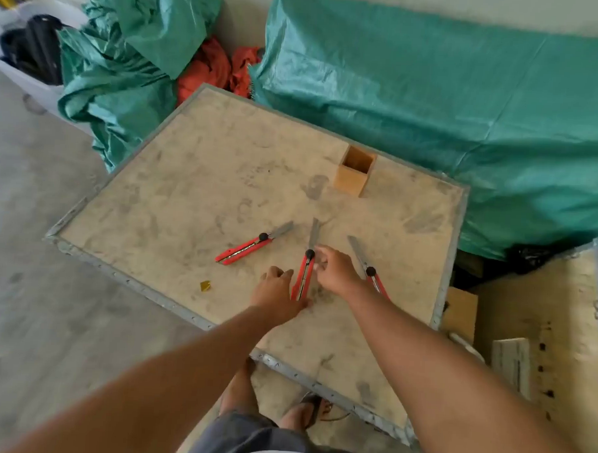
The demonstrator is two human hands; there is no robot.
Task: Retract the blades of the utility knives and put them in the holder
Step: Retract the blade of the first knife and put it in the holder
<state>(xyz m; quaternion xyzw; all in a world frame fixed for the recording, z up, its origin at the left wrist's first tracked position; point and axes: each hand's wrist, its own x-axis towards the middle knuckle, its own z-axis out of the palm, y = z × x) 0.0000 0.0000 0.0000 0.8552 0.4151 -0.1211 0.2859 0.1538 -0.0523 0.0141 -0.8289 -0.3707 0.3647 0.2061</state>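
Three red utility knives lie on a dusty board table (189,194), all with blades out. The left knife (243,249) lies apart, blade pointing up-right. The middle knife (304,274) points away from me; my left hand (276,293) rests on its lower handle, and my right hand (335,270) has its fingertips at the black knob near the blade. The right knife (371,269) is partly hidden under my right forearm. A square wooden holder (354,175) stands with its top open at the table's far edge and looks empty.
A small yellow scrap (205,286) lies on the table near the left edge. Green tarps (433,105) and orange cloth (212,68) are heaped behind the table. A wooden crate (543,322) stands to the right. My feet show below the near edge.
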